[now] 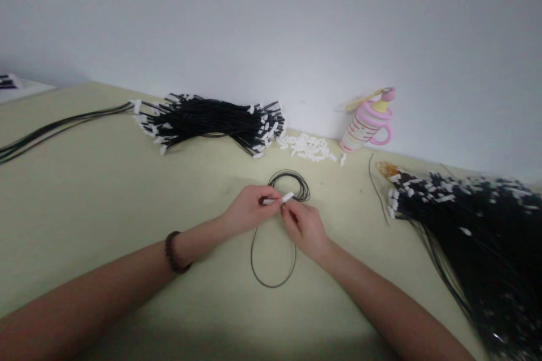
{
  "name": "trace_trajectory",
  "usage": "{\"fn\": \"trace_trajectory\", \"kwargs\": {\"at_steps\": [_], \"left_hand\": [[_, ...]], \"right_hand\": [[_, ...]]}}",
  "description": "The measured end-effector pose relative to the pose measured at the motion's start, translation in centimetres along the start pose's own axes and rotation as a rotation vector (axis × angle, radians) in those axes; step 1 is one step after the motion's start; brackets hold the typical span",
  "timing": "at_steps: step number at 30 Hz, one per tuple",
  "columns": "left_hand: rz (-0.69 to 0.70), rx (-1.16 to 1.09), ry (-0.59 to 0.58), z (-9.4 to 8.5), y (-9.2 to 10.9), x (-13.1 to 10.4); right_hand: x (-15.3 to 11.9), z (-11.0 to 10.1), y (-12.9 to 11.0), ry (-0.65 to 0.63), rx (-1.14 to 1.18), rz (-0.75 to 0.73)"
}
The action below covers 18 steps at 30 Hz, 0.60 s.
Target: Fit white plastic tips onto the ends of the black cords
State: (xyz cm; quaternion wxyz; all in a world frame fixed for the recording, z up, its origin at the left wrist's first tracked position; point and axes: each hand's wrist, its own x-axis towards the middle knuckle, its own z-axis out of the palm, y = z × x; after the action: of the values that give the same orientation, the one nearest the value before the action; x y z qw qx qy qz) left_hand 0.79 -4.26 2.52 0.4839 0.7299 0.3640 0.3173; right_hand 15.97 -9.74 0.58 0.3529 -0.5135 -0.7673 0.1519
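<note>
Both hands meet over the middle of the worktop (105, 192), each pinching a small white connector. The left hand (248, 210) has its fingers closed on one connector (268, 201), and the right hand (304, 227) nips the other connector (288, 197) between thumb and forefinger; the two connectors lie end to end, almost touching. A thin black cord (271, 262) runs from them: one loop lies on the worktop below the hands, towards the person, and a smaller coil lies just beyond the hands. A dark bead bracelet (171, 251) sits on the left wrist.

Beyond the hands, by the wall, lies a bundle (207, 121) of black cords with white ends. Right of that bundle is a heap of loose white connectors (307, 148), then a pink bottle (367, 121). Far right of the hands spreads a bigger pile (474, 225) of the same cords.
</note>
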Motion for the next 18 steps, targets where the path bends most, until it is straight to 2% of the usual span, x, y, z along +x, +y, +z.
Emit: {"fn": "trace_trajectory", "kwargs": {"at_steps": [6,10,14,18], "left_hand": [[-0.053,-0.132,0.042,-0.1,-0.4,0.6],[-0.122,-0.324,0.122,-0.4,-1.2,1.2],[-0.189,-0.611,0.189,-2.2,-1.8,2.3],[-0.206,-0.792,0.158,-4.4,-1.2,2.7]], "right_hand": [[0.4,0.0,0.1,0.037,0.067,0.039],[0.6,0.2,0.5,0.044,0.159,0.077],[0.8,0.5,1.1,0.067,0.271,0.099],[1.3,0.7,1.6,0.067,0.39,0.132]]}}
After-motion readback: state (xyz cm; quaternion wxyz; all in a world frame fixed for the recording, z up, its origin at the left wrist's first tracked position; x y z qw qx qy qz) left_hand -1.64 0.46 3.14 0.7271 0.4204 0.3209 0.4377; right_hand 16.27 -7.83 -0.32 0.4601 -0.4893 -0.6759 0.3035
